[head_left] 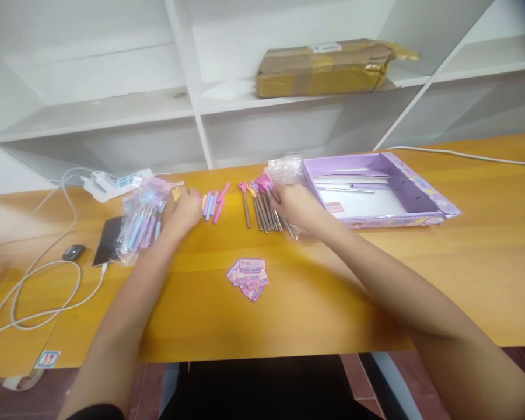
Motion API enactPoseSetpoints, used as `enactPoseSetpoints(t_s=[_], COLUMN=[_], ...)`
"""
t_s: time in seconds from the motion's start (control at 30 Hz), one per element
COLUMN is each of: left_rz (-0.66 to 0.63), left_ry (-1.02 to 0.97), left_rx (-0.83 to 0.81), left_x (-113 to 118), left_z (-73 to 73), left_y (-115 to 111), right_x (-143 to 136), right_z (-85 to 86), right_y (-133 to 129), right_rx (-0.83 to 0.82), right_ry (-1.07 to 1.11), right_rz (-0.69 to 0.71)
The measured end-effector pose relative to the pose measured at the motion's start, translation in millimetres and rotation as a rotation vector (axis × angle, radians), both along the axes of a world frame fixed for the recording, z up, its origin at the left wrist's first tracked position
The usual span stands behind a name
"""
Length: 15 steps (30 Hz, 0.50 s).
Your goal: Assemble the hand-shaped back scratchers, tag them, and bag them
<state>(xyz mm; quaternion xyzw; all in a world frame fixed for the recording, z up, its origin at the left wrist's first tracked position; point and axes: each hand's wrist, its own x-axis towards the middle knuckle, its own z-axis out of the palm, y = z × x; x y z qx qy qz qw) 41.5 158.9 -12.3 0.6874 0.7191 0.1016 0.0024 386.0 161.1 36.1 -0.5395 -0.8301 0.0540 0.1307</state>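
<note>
My left hand (pixel 181 210) is closed beside a yellow hand-shaped piece (pixel 175 193), between the plastic bag of pastel tubes (pixel 142 224) and a row of short pastel tubes (pixel 212 204); what its fingers hold is hidden. My right hand (pixel 291 201) has its fingers pressed together at the pink hand-shaped tops (pixel 263 182) of several metal sticks (pixel 262 213); whether it grips one is unclear. Behind it lies a clear plastic bag (pixel 285 169). Small pink cards (pixel 248 277) lie overlapping in a pile at the table's middle.
An open purple box (pixel 402 221) holding papers stands right of my right hand. At the left are a phone (pixel 108 240), white cables, a black gadget (pixel 73 252) and a power strip (pixel 114 185). A taped brown parcel (pixel 324 70) sits on the shelf behind the wooden table (pixel 315 315).
</note>
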Motion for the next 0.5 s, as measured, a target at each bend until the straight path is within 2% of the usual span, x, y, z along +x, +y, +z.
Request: enactPoseSetpoints(t_s=[0.13,0.23,0.37,0.43,0.5], left_rz=[0.051,0.053,0.099,0.135,0.167], left_ry=[0.054,0.065,0.064,0.07,0.076], left_rx=[0.03,0.05,0.076,0.06,0.01], left_x=[9.1,3.5,-30.5,-54.4,-76.1], left_z=[-5.8,2.1,29.7,43.1,50.6], left_y=[-0.2,-1.0,-2.6,-4.6,-6.7], right_x=[-25.5,-34.5,-32.3,-28.8,-25.9], right_z=[-9.9,-23.2,-36.1,-36.7,-33.7], right_y=[29.9,38.7,42.5,43.9,44.8], right_rx=[-0.013,-0.023,-0.019,-0.017,-0.009], right_ry=[-0.102,-0.104,-0.082,-0.067,-0.028], right_rz=[-0.044,-0.044,-0.031,-0.03,-0.035])
